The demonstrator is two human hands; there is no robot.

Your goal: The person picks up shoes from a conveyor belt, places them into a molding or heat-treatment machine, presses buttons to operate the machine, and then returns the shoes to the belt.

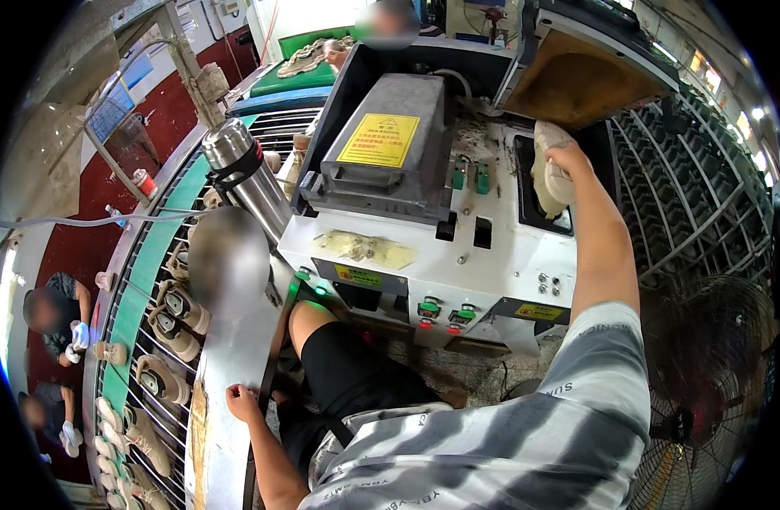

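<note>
My right hand (570, 160) is wrapped round a cream shoe (553, 189), holding it upright over the black recessed bed (526, 161) of the machine's right station. Above that bed a lid with a brown padded inside (577, 81) stands raised. The left station has its dark grey cover (390, 153) down. My left hand (242, 402) rests by the edge of a metal ledge (228, 357), its fingers curled in with nothing visible in them. The machine's white top (492, 246) carries green and red buttons at its front.
Left of the ledge, a roller conveyor (139, 280) carries several beige shoes (162, 378). A steel flask (245, 170) stands beside the machine. A large fan (687, 399) and metal racks (687, 204) are at right. Other people work at far left and behind the machine.
</note>
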